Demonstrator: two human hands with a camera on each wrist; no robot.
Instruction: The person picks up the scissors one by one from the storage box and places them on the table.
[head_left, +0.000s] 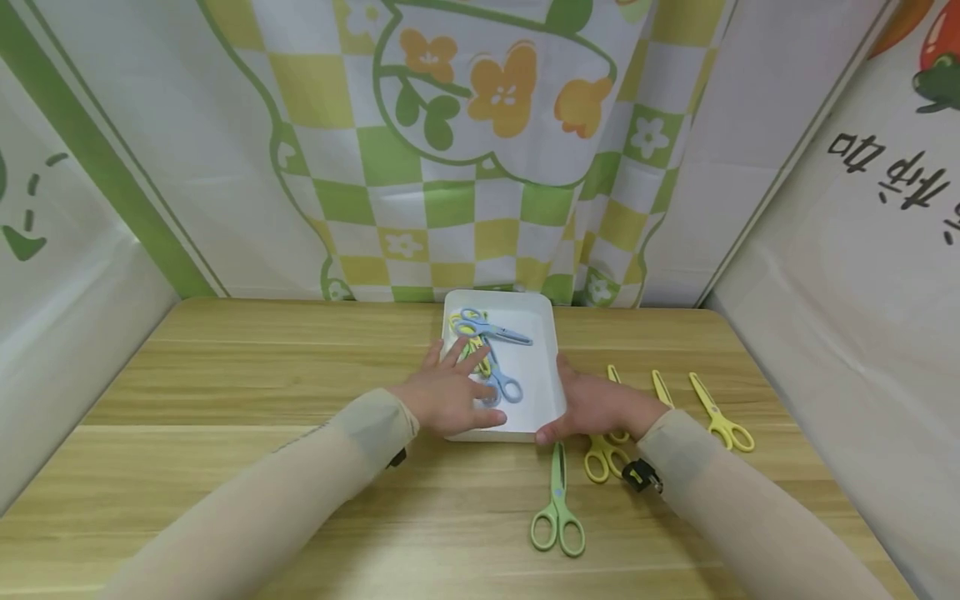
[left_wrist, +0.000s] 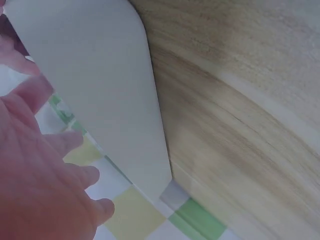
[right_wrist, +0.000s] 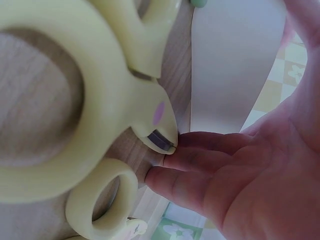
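Observation:
A white tray [head_left: 536,367] stands at the table's back edge, with blue scissors [head_left: 504,335] and other yellow-green and blue pairs heaped in its left half. My left hand [head_left: 450,398] spreads over the tray's left side, fingers apart; in the left wrist view the hand [left_wrist: 45,165] is beside the tray wall [left_wrist: 100,90]. My right hand [head_left: 596,402] lies along the tray's right wall, thumb at the near corner. In the right wrist view its fingers [right_wrist: 200,160] extend beside yellow scissors [right_wrist: 107,100]. Neither hand holds scissors.
Green scissors [head_left: 558,508] lie in front of the tray. Several yellow scissors [head_left: 723,425] lie to the right, some partly hidden under my right hand and wrist. A checked curtain [head_left: 480,208] hangs behind the wooden table [head_left: 300,358], with white walls at both sides.

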